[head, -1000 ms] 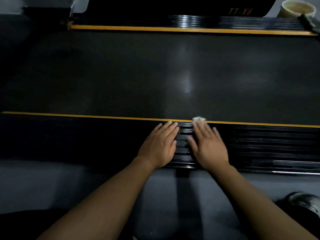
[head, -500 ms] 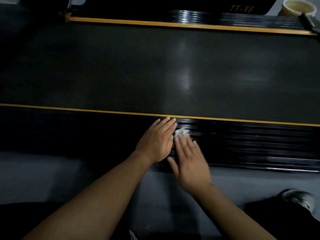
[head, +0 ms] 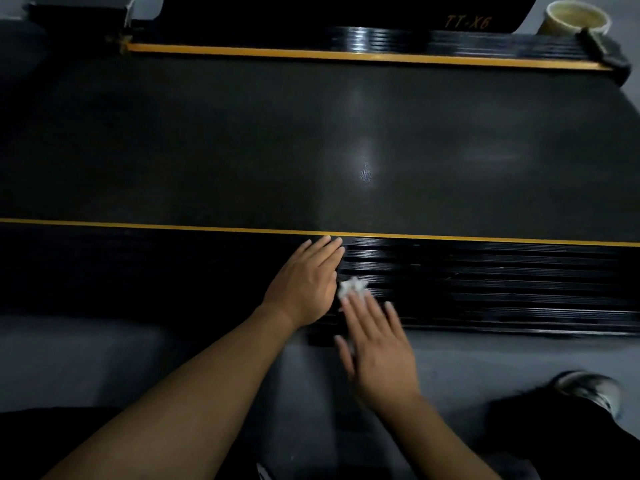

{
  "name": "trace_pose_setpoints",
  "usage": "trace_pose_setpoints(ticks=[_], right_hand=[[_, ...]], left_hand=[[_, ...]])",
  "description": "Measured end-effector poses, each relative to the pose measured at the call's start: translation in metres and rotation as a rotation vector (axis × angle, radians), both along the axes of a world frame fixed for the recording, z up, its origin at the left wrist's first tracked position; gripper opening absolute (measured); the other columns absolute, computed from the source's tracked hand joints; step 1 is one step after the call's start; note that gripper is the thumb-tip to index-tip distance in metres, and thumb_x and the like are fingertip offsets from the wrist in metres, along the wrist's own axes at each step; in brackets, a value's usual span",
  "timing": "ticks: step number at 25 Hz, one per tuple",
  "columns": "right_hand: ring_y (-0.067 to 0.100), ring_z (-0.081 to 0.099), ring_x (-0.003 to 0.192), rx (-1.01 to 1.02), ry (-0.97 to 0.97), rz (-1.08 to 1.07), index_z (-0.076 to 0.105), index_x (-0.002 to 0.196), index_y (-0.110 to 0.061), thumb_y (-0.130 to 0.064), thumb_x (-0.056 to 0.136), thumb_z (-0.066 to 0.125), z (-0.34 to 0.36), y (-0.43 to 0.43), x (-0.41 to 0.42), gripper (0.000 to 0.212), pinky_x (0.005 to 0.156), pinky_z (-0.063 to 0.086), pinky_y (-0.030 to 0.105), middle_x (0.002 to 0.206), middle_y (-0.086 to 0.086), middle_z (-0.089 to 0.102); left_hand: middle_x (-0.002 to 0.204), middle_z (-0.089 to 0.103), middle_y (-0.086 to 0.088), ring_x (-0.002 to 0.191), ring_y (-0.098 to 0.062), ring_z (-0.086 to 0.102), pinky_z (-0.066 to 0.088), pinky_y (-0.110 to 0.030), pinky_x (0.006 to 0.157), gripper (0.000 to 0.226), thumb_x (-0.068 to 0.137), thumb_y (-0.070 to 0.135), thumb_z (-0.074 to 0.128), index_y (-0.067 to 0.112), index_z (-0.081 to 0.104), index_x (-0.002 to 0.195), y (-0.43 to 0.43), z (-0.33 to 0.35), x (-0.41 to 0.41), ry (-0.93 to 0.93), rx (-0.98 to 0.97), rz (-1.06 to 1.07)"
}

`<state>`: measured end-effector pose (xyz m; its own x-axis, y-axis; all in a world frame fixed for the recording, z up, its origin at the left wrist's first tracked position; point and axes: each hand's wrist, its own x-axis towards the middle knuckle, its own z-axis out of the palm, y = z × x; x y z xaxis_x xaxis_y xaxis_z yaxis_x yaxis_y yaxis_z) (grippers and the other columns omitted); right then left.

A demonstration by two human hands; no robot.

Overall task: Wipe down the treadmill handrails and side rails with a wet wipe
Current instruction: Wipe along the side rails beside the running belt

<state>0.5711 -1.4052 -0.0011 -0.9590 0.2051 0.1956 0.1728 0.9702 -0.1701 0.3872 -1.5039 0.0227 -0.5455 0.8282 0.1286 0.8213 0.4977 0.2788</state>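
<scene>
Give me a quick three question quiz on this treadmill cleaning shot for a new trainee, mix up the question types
1. True or false: the left hand rests flat on the ribbed side rail.
2. Which hand presses the white wet wipe? A) left B) right hand C) both
3. Fill in: a ____ stripe separates the near rail from the running belt.

Key: 1 true; 2 B; 3 yellow
</scene>
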Motion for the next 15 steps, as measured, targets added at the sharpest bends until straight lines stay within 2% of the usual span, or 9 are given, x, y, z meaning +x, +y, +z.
trace_pose_setpoints(ticks=[3,4,7,9,12,13,15], right_hand=[[0.027,0.019,0.157,-0.06,0.016,-0.209,0.031,0.16,-0.007,-0.039,0.102,0.046,0.001,0.0,0.016,0.068,0.124,0.025,0.049,0.169,0.01,0.025],[0.029,0.017,0.158,-0.066,0.009,-0.19,0.03,0.159,-0.004,-0.039,0.1,0.048,-0.001,-0.014,0.015,0.07,0.125,0.023,0.048,0.169,0.012,0.023],[0.029,0.017,0.158,-0.008,-0.035,0.042,0.03,0.159,-0.004,-0.039,0.098,0.051,-0.007,-0.038,0.017,0.074,0.123,0.024,0.048,0.169,0.012,0.021],[0.029,0.016,0.158,0.073,-0.103,0.012,0.027,0.161,-0.006,-0.038,0.093,0.056,-0.011,-0.013,0.027,0.08,0.12,0.026,0.052,0.171,0.011,0.016],[0.035,0.009,0.158,0.053,-0.184,-0.218,0.018,0.161,-0.001,-0.034,0.078,0.068,-0.009,0.001,0.046,0.102,0.122,0.021,0.055,0.171,0.016,0.008],[0.038,0.008,0.158,0.043,-0.203,-0.21,0.017,0.161,0.001,-0.034,0.075,0.07,-0.008,-0.009,0.041,0.107,0.123,0.02,0.055,0.171,0.018,0.007],[0.039,0.01,0.157,0.031,-0.213,-0.045,0.02,0.16,0.002,-0.036,0.072,0.072,-0.007,-0.041,0.023,0.109,0.122,0.019,0.054,0.171,0.019,0.009]], left_hand=[[0.155,0.049,-0.011,0.148,-0.028,0.041,0.032,-0.049,0.122,0.057,0.096,0.027,0.034,0.004,0.056,0.144,0.0,-0.003,-0.002,0.008,0.012,0.01],[0.155,0.049,-0.011,0.148,-0.028,0.041,0.032,-0.049,0.122,0.057,0.096,0.027,0.034,0.004,0.055,0.144,0.0,-0.003,-0.002,0.009,0.017,0.009],[0.156,0.049,-0.012,0.148,-0.027,0.04,0.031,-0.049,0.123,0.057,0.097,0.027,0.033,0.004,0.055,0.145,-0.002,-0.002,0.001,0.005,0.012,0.002],[0.154,0.051,-0.013,0.147,-0.029,0.042,0.033,-0.049,0.122,0.057,0.096,0.026,0.033,0.003,0.056,0.143,-0.002,-0.001,0.0,0.009,0.022,0.01],[0.155,0.049,-0.013,0.148,-0.028,0.04,0.032,-0.047,0.123,0.056,0.098,0.026,0.036,0.003,0.054,0.145,-0.005,0.0,0.005,-0.015,-0.006,0.087],[0.157,0.048,-0.012,0.15,-0.027,0.038,0.03,-0.046,0.124,0.056,0.098,0.027,0.038,0.004,0.052,0.147,-0.006,0.001,0.005,-0.03,-0.01,0.109],[0.16,0.044,-0.009,0.152,-0.025,0.034,0.027,-0.044,0.125,0.058,0.099,0.03,0.038,0.006,0.049,0.15,-0.02,0.003,0.001,-0.051,-0.028,0.15]])
